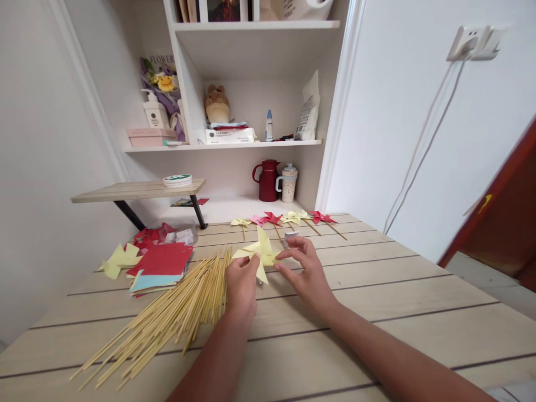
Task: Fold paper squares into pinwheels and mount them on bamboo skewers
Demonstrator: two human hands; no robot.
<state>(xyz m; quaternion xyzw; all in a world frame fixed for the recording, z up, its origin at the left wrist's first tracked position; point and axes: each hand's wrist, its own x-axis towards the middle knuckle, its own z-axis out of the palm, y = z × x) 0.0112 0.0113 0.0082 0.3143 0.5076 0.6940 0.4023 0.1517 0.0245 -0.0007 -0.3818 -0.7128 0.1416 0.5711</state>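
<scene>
The left hand's (242,282) fingers grasp a yellow pinwheel (264,252) near its middle, thumb on top, holding it just above the bench (377,290). The right hand's (309,274) fingers are curved with thumb and forefinger at its right blade; whether they pinch the tip or only meet it, I cannot tell.

The pinwheel looks to be thin paper: very light, flexible, easily creased or torn. The centre, where the folds gather, should be the safest hold; a blade tip would want only a light pinch.

Close by the left hand, a fan of thin sticks (188,296) crowds that side and could roll if nudged. A small pale object (292,237) sits partly hidden behind the right hand. Beyond lies a row of finished pinwheels (273,218), in the way of a far reach. Further left are red paper (164,258), another yellow pinwheel (119,259) and a clear box (188,233).
</scene>
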